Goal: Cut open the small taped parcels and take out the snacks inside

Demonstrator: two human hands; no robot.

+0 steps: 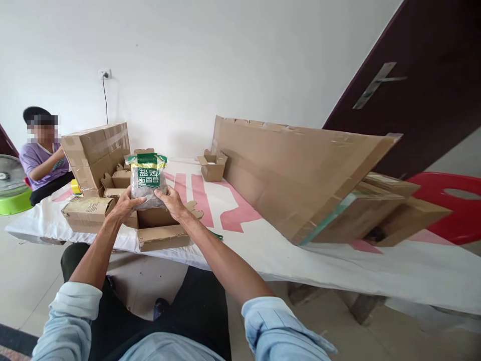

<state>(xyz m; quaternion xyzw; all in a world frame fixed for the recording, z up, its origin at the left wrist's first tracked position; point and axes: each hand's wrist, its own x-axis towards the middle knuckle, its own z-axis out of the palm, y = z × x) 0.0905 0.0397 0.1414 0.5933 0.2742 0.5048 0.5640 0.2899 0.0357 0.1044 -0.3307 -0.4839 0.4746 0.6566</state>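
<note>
Head view.

- Snack bag point(147, 180): clear pouch with a green label and a green-and-gold top, dark contents. Held upright in the air just above the open carton, near the left end of the desk.
- Left hand point(126, 206): closed on the bag's lower left edge, thumb across the front.
- Right hand point(171, 200): closed on the bag's lower right edge, fingers wrapped behind, thumb on the front.
- Open carton point(161, 235): brown, flaps spread, at the desk's near edge directly below the bag; its inside shows nothing that can be made out.
- Desk point(263, 235): low, covered in white sheeting with pink markings.
- Sealed cartons point(95, 150): a taped stack, behind and left of the bag.
- Flat carton point(87, 211): closed, just left of the open carton.
- Small open box point(212, 168): further back, mid-desk, well apart from the hands.
- Cardboard sheet point(296, 175): long, leaning along the desk's right half, with folded cartons point(394, 210) under its far end.
- Red stool point(451, 205): beyond the folded cartons.
- Another person point(39, 160): purple top, seated at the far left end, beside a fan point(11, 185).
</note>
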